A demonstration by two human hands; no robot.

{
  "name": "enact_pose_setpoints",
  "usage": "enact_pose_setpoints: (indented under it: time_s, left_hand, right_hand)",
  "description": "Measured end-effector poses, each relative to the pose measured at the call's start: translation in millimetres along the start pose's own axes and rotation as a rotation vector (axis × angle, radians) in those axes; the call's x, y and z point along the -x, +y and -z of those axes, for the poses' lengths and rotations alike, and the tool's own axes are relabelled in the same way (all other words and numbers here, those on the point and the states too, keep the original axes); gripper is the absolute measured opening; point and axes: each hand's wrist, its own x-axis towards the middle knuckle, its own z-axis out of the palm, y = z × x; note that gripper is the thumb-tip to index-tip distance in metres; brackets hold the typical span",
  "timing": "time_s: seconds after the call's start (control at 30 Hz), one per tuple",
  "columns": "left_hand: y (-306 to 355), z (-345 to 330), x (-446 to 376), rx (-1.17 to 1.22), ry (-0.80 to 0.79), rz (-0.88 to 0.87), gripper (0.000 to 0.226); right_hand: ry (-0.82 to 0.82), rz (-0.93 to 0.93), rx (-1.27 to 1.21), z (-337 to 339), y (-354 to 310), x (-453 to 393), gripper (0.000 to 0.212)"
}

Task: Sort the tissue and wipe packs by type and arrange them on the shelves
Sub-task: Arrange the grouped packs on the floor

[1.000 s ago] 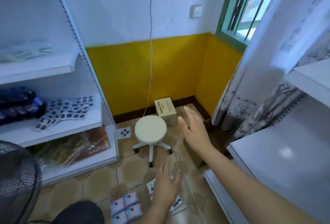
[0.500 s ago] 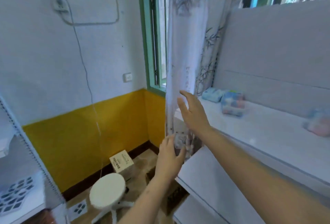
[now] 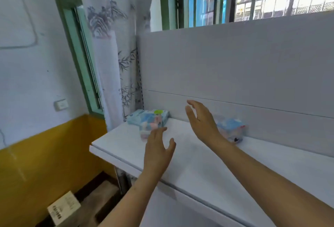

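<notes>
A light blue tissue pack (image 3: 144, 117) lies at the back left corner of the white shelf (image 3: 198, 165). A smaller pink and blue pack (image 3: 151, 130) lies against its front. Another blue and pink pack (image 3: 233, 129) sits by the shelf's back panel, partly hidden behind my right wrist. My left hand (image 3: 159, 151) hovers over the shelf just in front of the small pack, fingers spread and empty. My right hand (image 3: 200, 120) is raised between the two groups of packs, fingers straight, holding nothing.
The shelf's grey back panel (image 3: 235, 64) rises behind the packs. A patterned curtain (image 3: 112, 46) and a green window frame (image 3: 75, 46) stand to the left. A small cardboard box (image 3: 63, 208) sits on the floor below by the yellow wall.
The view has swung up and to the right, from the floor and stool to the white shelf. Both hands have risen with it and now hover over the shelf near the packs, still empty.
</notes>
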Motion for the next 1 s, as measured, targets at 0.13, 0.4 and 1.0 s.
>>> enact_pose_setpoints:
  time_s: [0.13,0.4,1.0]
  left_hand:
    - [43.4,-56.1,-22.9,0.063,-0.108,-0.076,0.053]
    - [107.6,-144.0,-40.2,0.101,-0.271,-0.067,0.077]
    - [141.8,-135.1,-37.1,0.974,-0.432,0.478,0.027]
  right_hand:
    - [-0.020,-0.036,0.138,66.4,61.8,-13.4,0.048]
    - [0.029,-0.357,0.104,139.7,156.1,-6.4,0.040]
    - [-0.180,-0.715,-0.761,122.9,126.2,31.5,0.067]
